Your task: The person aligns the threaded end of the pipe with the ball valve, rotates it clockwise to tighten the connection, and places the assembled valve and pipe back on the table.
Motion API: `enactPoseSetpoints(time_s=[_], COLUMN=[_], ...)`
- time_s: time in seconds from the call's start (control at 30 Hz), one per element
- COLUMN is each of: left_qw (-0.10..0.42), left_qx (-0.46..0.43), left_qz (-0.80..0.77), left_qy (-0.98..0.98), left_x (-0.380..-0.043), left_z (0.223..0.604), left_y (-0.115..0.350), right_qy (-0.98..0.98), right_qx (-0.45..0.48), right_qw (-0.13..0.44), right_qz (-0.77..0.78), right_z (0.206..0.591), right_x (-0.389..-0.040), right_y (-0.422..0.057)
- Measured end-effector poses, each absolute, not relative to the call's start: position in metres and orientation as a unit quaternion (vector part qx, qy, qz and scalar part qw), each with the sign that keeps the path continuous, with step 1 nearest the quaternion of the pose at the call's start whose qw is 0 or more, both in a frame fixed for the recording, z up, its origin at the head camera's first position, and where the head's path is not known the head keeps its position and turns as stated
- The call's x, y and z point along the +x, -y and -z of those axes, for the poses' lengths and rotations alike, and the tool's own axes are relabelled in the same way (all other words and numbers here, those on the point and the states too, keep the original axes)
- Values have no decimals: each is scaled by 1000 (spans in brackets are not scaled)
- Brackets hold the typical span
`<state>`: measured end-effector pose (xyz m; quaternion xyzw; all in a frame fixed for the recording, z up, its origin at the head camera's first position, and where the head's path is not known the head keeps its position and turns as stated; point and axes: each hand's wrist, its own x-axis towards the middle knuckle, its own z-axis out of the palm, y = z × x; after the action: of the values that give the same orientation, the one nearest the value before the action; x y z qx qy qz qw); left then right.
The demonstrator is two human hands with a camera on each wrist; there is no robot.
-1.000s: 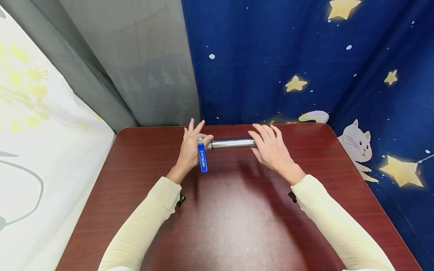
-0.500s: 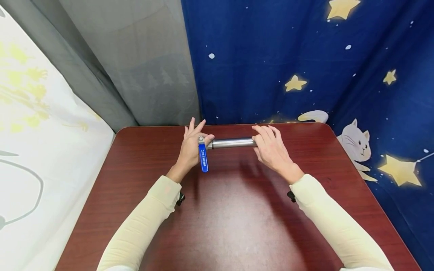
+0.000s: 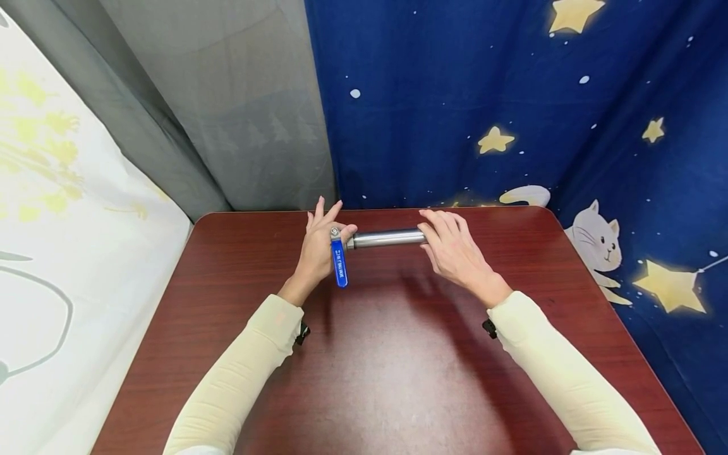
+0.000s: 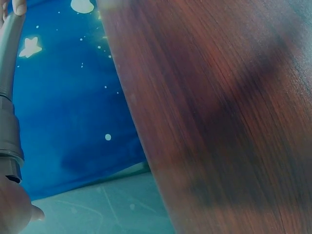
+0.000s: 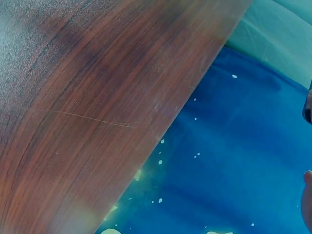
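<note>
Near the far edge of the table, my left hand (image 3: 318, 253) grips a metal ball valve (image 3: 335, 234), with thumb and index finger around its body and the other fingers spread. The valve's blue lever handle (image 3: 340, 265) hangs toward me. From the valve a shiny steel pipe (image 3: 389, 238) runs level to the right. My right hand (image 3: 455, 249) holds the pipe's right end between thumb and fingers, hiding that end in the head view. In the left wrist view the pipe (image 4: 8, 58) joins a wider collar (image 4: 9, 131). The right wrist view catches only a dark tube end (image 5: 307, 109).
Below the hands lies a reddish-brown wooden table (image 3: 387, 366) with rounded far corners. A grey curtain (image 3: 239, 114) and a blue star-patterned curtain (image 3: 432, 114) hang behind it. A white printed cloth (image 3: 68, 253) borders the left side.
My right fingers bend and then extend a little again at the pipe's end. The valve and pipe stay almost in place, and my left hand keeps its grip.
</note>
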<state>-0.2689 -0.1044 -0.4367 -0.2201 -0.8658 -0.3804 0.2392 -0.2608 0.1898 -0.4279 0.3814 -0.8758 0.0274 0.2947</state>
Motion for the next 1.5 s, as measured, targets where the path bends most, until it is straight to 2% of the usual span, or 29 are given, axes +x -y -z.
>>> enactPoseSetpoints(time_s=[0.77, 1.27, 1.5], left_qw=[229, 228, 226], left_qx=[-218, -216, -203], left_qz=[395, 394, 402], left_qy=[862, 864, 864], left_x=[-270, -271, -273], left_z=[438, 432, 435], left_y=[103, 103, 104], right_qy=[862, 875, 877], right_qx=[355, 365, 351], right_qw=[358, 317, 326], right_qz=[-58, -9, -28], right_z=[432, 430, 431], right_x=[-260, -262, -263], right_y=[-183, -184, -184])
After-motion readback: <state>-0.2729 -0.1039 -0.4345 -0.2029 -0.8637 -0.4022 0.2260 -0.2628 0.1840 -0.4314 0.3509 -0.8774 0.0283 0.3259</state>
